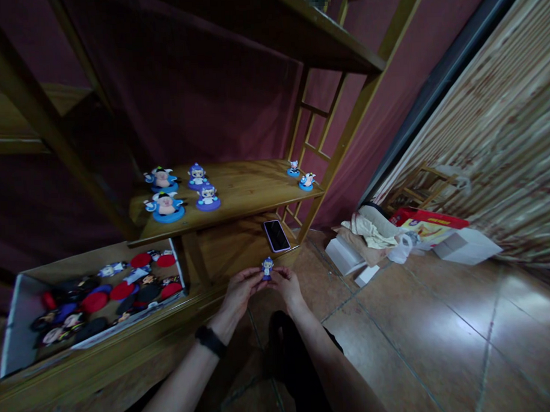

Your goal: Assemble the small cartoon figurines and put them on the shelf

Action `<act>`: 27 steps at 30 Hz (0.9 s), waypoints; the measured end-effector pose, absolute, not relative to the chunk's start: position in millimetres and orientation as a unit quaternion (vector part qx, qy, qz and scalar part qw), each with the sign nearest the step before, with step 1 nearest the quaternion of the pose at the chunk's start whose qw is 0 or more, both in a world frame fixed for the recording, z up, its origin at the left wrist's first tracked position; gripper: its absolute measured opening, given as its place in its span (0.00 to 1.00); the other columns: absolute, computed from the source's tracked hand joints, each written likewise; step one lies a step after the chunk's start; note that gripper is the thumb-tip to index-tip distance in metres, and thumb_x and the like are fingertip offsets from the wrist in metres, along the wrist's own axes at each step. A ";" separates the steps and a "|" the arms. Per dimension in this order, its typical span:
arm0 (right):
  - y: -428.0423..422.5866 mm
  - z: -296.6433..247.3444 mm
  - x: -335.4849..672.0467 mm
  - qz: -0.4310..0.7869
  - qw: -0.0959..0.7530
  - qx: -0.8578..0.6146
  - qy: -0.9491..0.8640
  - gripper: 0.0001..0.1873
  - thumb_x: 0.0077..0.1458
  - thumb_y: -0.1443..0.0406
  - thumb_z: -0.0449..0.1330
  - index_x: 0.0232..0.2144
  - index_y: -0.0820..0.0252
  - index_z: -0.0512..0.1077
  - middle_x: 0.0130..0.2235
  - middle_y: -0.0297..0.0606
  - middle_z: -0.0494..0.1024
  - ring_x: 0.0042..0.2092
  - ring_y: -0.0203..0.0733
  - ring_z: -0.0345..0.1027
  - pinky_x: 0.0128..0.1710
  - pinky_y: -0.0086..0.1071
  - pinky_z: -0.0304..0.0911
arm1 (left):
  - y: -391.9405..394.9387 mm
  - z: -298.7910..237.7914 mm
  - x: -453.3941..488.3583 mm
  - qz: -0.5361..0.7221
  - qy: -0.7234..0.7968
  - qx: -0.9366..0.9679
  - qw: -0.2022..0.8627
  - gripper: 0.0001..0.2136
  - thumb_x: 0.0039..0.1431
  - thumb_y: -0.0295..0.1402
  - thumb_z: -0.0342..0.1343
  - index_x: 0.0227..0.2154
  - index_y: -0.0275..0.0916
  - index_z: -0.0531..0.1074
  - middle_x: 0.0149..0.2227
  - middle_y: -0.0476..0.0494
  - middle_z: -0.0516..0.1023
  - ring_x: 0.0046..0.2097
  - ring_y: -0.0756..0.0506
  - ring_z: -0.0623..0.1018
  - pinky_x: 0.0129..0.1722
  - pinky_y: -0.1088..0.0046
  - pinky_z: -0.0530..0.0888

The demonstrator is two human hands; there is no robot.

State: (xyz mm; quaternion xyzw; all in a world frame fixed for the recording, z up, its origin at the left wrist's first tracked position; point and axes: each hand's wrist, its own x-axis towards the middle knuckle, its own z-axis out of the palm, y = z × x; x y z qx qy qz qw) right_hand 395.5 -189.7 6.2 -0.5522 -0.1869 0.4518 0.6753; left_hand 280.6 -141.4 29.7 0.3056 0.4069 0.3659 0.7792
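Observation:
Between my two hands a small purple-haired figurine (267, 267) on a purple base stands upright, in front of the lower shelf. The fingers of my left hand (242, 288) pinch its base from the left. From the other side my right hand (284, 284) grips the same base. On the shelf (247, 183) above, two pig figurines (167, 205) in blue stand at the left on blue bases. Beside them are two purple-haired figurines (207, 197). Two smaller figurines, a pig (307, 181) and a white-headed one (293, 168), stand at the right end.
A phone (276, 236) lies on the lower shelf, just beyond my hands. At the left, an open cardboard box (17, 326) holds several jumbled figurines. White boxes (344, 256), cloth and a red box (429, 221) sit on the tiled floor at the right.

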 end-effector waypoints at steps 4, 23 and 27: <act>-191.2 9.6 396.1 0.453 0.672 -0.555 -0.184 0.16 0.34 0.58 0.68 0.23 0.62 0.70 0.25 0.33 0.73 0.28 0.37 0.69 0.30 0.32 0.69 | -138.3 27.8 279.3 0.364 0.417 0.299 0.777 0.07 0.46 0.20 0.62 0.31 0.30 0.75 0.30 0.39 0.80 0.31 0.47 0.80 0.34 0.72 0.78; -193.1 21.9 388.3 0.499 0.680 -0.507 -0.178 0.16 0.33 0.59 0.69 0.23 0.61 0.70 0.26 0.33 0.74 0.29 0.36 0.69 0.31 0.32 0.69 | -134.0 33.0 270.1 0.360 0.436 0.309 0.765 0.05 0.49 0.19 0.60 0.30 0.30 0.74 0.29 0.38 0.80 0.29 0.47 0.80 0.31 0.74 0.78; -203.1 30.4 383.4 0.509 0.681 -0.497 -0.173 0.15 0.34 0.59 0.69 0.23 0.61 0.70 0.26 0.32 0.73 0.28 0.35 0.68 0.33 0.32 0.69 | -141.1 41.7 265.8 0.357 0.449 0.308 0.759 0.05 0.48 0.18 0.60 0.29 0.30 0.74 0.28 0.38 0.80 0.28 0.47 0.80 0.30 0.75 0.78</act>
